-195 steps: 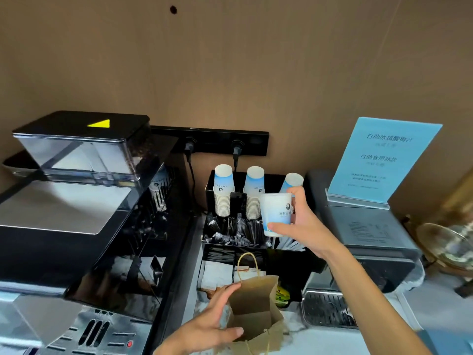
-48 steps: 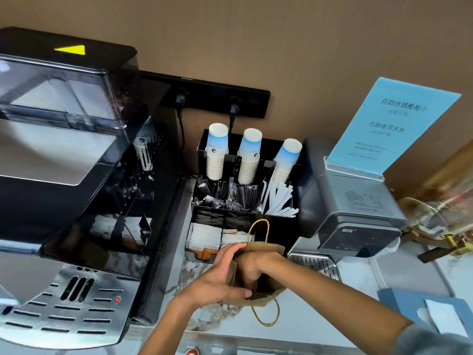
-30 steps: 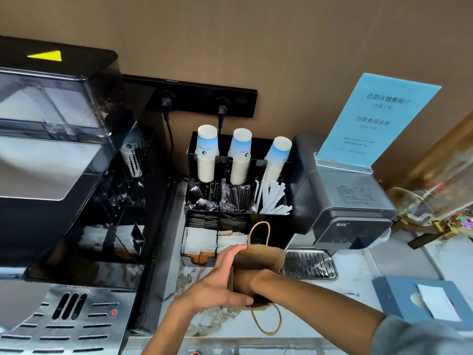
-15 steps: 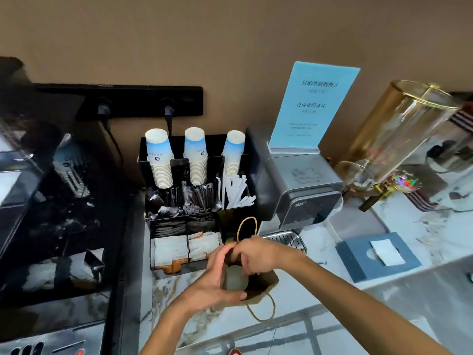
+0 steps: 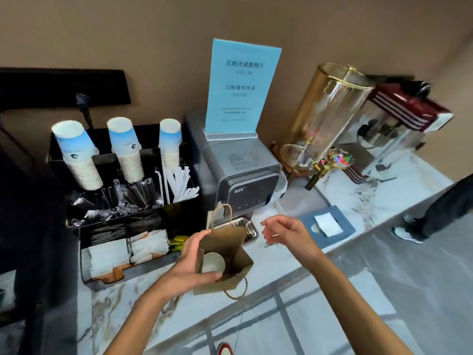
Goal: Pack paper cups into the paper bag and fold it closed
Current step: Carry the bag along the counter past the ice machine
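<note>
A small brown paper bag (image 5: 227,245) stands open on the marble counter (image 5: 276,257), twine handles front and back. One white paper cup (image 5: 213,262) sits upright inside it. My left hand (image 5: 190,265) grips the bag's left wall, thumb on the near rim. Just right of the bag hovers my right hand (image 5: 284,233), fingers spread and holding nothing. Three stacks of blue-and-white paper cups (image 5: 125,149) stand upside down in the black organizer (image 5: 179,213) behind the bag.
The organizer also holds straws, stirrers and sachets. A grey ice machine (image 5: 243,175) with a blue sign (image 5: 242,88) stands behind the bag, its drip tray touching it. A blue tissue box (image 5: 327,225), a glass dispenser (image 5: 330,116) and a popcorn machine lie right. Someone's leg shows at far right.
My right hand has come out of the bag and moved right, leaving the cup inside. The view has swung to the right; my left hand stays on the bag.
</note>
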Demonstrator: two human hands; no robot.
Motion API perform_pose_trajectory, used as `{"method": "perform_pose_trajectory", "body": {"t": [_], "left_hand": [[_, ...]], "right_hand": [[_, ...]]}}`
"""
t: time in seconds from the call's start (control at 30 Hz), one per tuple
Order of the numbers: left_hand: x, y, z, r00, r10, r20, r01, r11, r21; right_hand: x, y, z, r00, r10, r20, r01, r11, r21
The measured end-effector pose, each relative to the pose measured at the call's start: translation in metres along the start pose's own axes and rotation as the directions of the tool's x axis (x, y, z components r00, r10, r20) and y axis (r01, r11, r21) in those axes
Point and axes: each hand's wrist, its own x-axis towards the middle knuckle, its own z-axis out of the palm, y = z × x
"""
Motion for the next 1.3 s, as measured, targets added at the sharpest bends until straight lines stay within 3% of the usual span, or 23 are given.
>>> {"method": "perform_pose_trajectory", "body": {"t": [0.17, 0.23, 0.43, 0.57, 0.67, 0.83, 1.07, 1.2, 1.3], "left_hand": [[0.009, 0.006, 0.025, 0.999, -0.035, -0.041, 0.032, 0.997, -0.071], [0.012, 0.005, 0.037, 0.996, -0.029, -0.086, 0.021, 0.996, -0.091], [0.023, 0.009, 0.062, 0.985, -0.069, -0.159, 0.039, 0.983, -0.179], [0.026, 0.018, 0.073, 0.976, -0.103, -0.191, 0.064, 0.977, -0.202], [0.025, 0.022, 0.079, 0.972, -0.121, -0.2, 0.083, 0.978, -0.191], [0.026, 0.023, 0.083, 0.973, -0.139, -0.186, 0.093, 0.968, -0.234], [0.03, 0.024, 0.083, 0.97, -0.152, -0.192, 0.095, 0.956, -0.276], [0.029, 0.021, 0.086, 0.965, -0.17, -0.197, 0.11, 0.953, -0.282], [0.029, 0.021, 0.087, 0.966, -0.165, -0.2, 0.108, 0.957, -0.269]], "right_hand": [[0.03, 0.061, -0.09, 0.929, 0.323, -0.181, -0.327, 0.945, 0.005], [0.047, 0.084, -0.122, 0.894, 0.38, -0.239, -0.397, 0.918, -0.023], [0.109, 0.109, -0.201, 0.865, 0.343, -0.366, -0.444, 0.862, -0.242], [0.147, 0.12, -0.23, 0.856, 0.327, -0.401, -0.512, 0.644, -0.568], [0.16, 0.127, -0.24, 0.827, 0.381, -0.413, -0.561, 0.524, -0.641], [0.162, 0.142, -0.248, 0.806, 0.485, -0.339, -0.588, 0.592, -0.551], [0.169, 0.139, -0.255, 0.815, 0.504, -0.287, -0.575, 0.64, -0.51], [0.17, 0.142, -0.263, 0.789, 0.575, -0.218, -0.615, 0.724, -0.313], [0.167, 0.147, -0.267, 0.8, 0.551, -0.235, -0.599, 0.756, -0.265]]}}
